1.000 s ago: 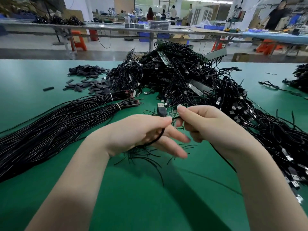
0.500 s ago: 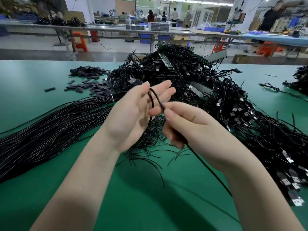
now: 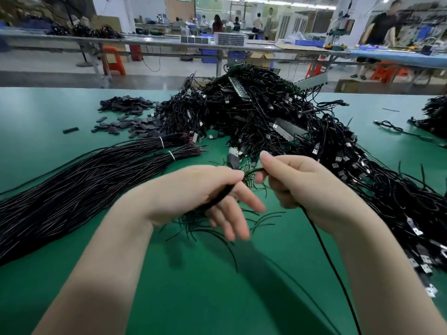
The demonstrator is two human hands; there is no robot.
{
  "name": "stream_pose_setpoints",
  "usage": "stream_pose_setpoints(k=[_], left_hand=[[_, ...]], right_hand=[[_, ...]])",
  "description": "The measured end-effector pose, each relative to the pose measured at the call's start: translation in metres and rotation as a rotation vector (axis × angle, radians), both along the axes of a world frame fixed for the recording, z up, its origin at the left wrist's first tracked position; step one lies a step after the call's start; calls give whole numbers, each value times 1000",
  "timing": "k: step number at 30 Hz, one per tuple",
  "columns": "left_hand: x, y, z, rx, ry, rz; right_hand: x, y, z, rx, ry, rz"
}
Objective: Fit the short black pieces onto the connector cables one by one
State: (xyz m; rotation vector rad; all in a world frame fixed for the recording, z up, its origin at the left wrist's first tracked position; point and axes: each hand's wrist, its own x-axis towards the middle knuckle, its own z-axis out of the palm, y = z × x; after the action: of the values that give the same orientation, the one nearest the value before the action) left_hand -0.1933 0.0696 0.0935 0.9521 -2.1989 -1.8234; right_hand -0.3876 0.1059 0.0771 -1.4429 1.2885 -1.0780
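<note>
Two hands: both on one cable.
Change: half a second ago the hands were raised over the heap; now lowered in front of it, plug up.
Meaning: judged mid-fitting; seating not visible.
Left hand: pinches the cable below the plug, other fingers loose.
Right hand: curled round the cable.
Bundles: two, left of heap.
Pieces: uncounted pile, left of heap, on desk.

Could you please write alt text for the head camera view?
Two bare hands, left hand and right hand, hold one black connector cable over a green table. Behind lie a tangled cable heap, tied wire bundles and short black pieces.
</note>
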Motion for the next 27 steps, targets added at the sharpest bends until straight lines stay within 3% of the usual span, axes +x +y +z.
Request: stream_pose_setpoints(k=[2, 6, 9, 11, 13, 16, 20, 22, 27], left_hand=[[-6, -3, -8, 8, 68, 119], [-7, -10, -12, 118, 490, 376], [-6, -11, -3, 342, 814, 375], [-5, -7, 2, 393, 887, 300], [-5, -3, 4, 352, 842, 270], [0, -1, 3, 242, 695, 168], [-5, -6, -9, 26, 89, -10], [-16, -8, -14, 29, -72, 61], [-16, -15, -26, 42, 326, 469]], right_hand=[[4, 6, 7, -61, -61, 31], [15, 10, 8, -94, -103, 189], [19, 5, -7, 50, -88, 365], [22, 0, -18, 172, -52, 447], [20, -5, -26, 246, 25, 444], [11, -9, -31, 200, 230, 242], [-1, -8, -20, 35, 285, -16], [-1, -5, -10, -34, 261, -27], [12, 7, 7, -222, 253, -108]])
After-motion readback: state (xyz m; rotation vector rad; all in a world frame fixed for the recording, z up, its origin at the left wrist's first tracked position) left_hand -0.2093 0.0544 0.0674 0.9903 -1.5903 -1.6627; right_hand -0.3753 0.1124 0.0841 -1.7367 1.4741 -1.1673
